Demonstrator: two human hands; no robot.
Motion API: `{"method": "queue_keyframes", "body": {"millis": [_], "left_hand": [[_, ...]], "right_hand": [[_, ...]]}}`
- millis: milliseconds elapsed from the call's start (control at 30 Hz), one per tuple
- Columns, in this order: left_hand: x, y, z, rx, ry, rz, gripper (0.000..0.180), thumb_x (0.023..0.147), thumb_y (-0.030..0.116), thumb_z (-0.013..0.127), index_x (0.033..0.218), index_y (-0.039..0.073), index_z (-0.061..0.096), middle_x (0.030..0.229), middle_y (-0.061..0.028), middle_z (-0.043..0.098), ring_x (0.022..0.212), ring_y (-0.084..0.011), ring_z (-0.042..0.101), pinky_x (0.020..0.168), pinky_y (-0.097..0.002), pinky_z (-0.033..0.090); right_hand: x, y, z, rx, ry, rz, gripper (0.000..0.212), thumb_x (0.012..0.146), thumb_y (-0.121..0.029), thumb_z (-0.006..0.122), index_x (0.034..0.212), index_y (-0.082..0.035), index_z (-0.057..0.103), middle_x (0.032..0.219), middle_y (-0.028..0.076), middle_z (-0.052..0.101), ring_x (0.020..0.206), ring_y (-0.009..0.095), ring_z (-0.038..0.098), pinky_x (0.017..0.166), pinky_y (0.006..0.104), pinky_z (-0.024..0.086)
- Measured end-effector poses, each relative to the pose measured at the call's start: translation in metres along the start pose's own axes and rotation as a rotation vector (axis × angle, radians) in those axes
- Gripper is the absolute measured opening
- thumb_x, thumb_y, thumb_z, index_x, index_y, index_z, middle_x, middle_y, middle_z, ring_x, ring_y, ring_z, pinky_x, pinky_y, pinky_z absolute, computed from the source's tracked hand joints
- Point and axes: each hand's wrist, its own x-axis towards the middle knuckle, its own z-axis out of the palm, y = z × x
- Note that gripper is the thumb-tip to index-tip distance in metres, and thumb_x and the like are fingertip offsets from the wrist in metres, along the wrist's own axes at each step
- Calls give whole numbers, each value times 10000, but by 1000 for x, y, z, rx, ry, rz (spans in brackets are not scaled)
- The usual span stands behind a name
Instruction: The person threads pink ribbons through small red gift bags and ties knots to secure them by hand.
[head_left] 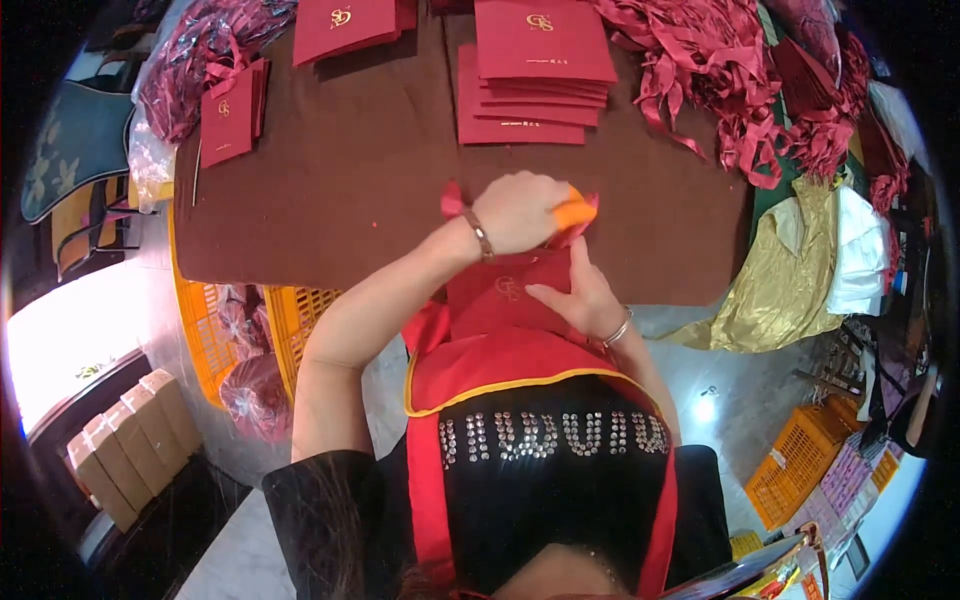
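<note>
A dark red paper bag (480, 300) with a gold emblem is held upright against my red apron at the table's near edge. My right hand (590, 297) grips its right side, thumb across the front and fingers behind. Over the bag's top edge is my left hand (517, 212), bent and closed, with orange coverings (574, 212) on its fingertips. A red ribbon (452, 202) shows to the left of that hand, and more red material emerges by the orange tips. What the left fingers pinch is hidden.
The brown-covered table (330, 190) holds stacked red bags (540, 55), another red stack (345, 30) and a ribbon-handled bag (228, 125). Red ribbons (700, 70) are heaped at the far right. Orange crates (205, 330) stand below left; gold plastic (780, 270) hangs at right.
</note>
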Motion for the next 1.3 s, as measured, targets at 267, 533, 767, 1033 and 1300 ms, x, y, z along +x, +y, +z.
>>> {"method": "queue_keyframes", "body": {"millis": [267,533,767,1033,1300], "left_hand": [[-33,-7,-76,72,-214,249,467,764,170,662,1208,93,538,1015,-98,621,1009,-245,542,888,-312,421],[-49,-22,-89,36,-111,-87,446,728,68,647,1164,86,554,1050,-89,595,969,-247,531,867,-344,402],[-74,-27,-57,-534,236,-437,320,946,240,422,1150,31,555,1035,-39,586,906,-104,539,779,-234,429],[-76,-1,12,-617,167,-212,434,956,281,401,1319,42,387,1158,-95,556,1020,-157,535,908,-299,404],[-89,27,10,-1027,132,-118,508,887,111,515,1345,-1,324,1145,-91,562,1075,-169,506,974,-311,331]], "right_hand": [[1,25,-9,401,-36,-56,610,787,-92,661,1267,-5,295,1179,91,433,1123,157,415,966,302,338],[-3,24,-28,301,-76,-19,571,784,-64,655,1240,-7,316,1177,79,419,1112,153,412,963,298,341],[-19,19,-42,358,-67,15,456,793,-54,646,1169,-40,388,1092,28,432,1003,108,451,875,264,391],[-11,27,-36,454,106,-9,155,862,-65,567,1001,-43,505,901,-25,497,850,57,471,739,215,405],[12,11,-34,907,429,-142,130,899,-93,512,1017,-41,498,951,15,554,929,95,505,849,251,388]]}}
